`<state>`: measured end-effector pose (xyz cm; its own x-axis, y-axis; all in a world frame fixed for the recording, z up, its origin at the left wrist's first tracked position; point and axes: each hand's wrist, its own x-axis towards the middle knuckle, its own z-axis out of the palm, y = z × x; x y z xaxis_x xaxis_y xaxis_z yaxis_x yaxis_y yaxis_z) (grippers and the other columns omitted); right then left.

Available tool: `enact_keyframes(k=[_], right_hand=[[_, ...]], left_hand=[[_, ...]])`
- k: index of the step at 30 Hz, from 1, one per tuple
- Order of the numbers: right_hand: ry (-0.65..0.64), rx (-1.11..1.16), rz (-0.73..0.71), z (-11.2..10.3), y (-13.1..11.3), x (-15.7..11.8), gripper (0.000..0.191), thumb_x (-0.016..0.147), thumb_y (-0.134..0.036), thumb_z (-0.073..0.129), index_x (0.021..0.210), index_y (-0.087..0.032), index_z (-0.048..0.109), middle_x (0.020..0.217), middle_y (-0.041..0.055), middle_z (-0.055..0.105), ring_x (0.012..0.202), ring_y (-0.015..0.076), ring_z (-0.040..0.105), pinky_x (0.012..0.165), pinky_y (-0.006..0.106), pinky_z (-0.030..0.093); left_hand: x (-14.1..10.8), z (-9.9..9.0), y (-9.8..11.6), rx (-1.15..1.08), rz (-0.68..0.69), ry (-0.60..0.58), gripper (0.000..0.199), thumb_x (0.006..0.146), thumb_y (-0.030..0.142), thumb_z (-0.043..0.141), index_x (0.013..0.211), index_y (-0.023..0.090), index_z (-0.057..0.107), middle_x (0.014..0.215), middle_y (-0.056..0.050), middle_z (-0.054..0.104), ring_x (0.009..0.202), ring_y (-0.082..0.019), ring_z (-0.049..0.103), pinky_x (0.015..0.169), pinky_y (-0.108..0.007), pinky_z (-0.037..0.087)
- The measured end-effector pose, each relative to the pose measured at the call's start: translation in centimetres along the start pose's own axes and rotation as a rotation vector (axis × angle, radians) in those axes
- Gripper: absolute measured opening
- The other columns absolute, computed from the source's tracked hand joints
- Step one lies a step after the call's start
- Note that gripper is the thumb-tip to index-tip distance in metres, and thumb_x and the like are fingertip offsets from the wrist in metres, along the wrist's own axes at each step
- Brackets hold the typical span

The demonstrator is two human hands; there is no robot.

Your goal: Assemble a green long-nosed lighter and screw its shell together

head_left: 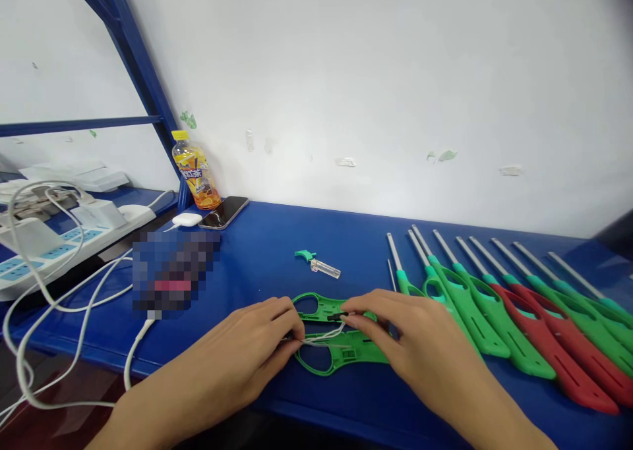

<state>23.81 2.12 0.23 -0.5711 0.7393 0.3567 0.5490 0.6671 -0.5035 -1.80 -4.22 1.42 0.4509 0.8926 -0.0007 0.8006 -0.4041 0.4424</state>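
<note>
Two green half shells lie side by side on the blue table, the upper shell (315,308) and the lower shell (363,346), inner sides up. White wires (324,337) run between my hands over them. My left hand (264,338) is closed in a pinch at the left end of the wires; its fingertips hide most of what they grip. My right hand (390,318) pinches a small black part (337,317) over the upper shell. Beyond the shells lie a teal trigger (307,255) and a clear tube (326,268).
Several green lighters (482,318) and red lighters (539,338) with metal rods lie at the right. A bottle (196,173), a phone (225,213) and a white case (186,220) stand or lie at the back left. Cables and a power strip (64,246) occupy the left.
</note>
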Motion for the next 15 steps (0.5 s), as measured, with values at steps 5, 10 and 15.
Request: enact_keyframes(k=[5,10,15], right_hand=[[-0.014,-0.032,0.029,-0.06,0.08,-0.06,0.017,0.105,-0.022,0.064,0.106,-0.034,0.077,0.097,-0.0085,0.079,0.08,0.0169,0.075,0.07,0.029,0.049],[-0.001,-0.042,0.041,-0.12,0.09,-0.07,0.017,0.106,-0.025,0.062,0.103,-0.034,0.076,0.098,-0.0092,0.079,0.079,0.0168,0.075,0.072,0.03,0.05],[-0.006,-0.047,0.031,-0.22,0.09,-0.18,0.017,0.106,-0.026,0.061,0.105,-0.034,0.076,0.1,-0.009,0.079,0.08,0.0173,0.075,0.074,0.031,0.051]], left_hand=[[-0.01,-0.02,0.14,-0.004,-0.004,-0.009,0.011,0.113,0.023,0.045,0.109,0.028,0.055,0.114,0.002,0.062,0.106,-0.018,0.06,0.088,-0.029,0.042],[-0.03,-0.08,0.17,-0.014,-0.011,-0.002,0.012,0.112,0.022,0.045,0.107,0.027,0.054,0.111,0.002,0.062,0.102,-0.018,0.061,0.088,-0.03,0.042],[0.21,-0.13,0.25,-0.026,-0.023,0.01,0.013,0.111,0.022,0.046,0.103,0.026,0.056,0.105,0.003,0.063,0.095,-0.017,0.062,0.085,-0.03,0.042]])
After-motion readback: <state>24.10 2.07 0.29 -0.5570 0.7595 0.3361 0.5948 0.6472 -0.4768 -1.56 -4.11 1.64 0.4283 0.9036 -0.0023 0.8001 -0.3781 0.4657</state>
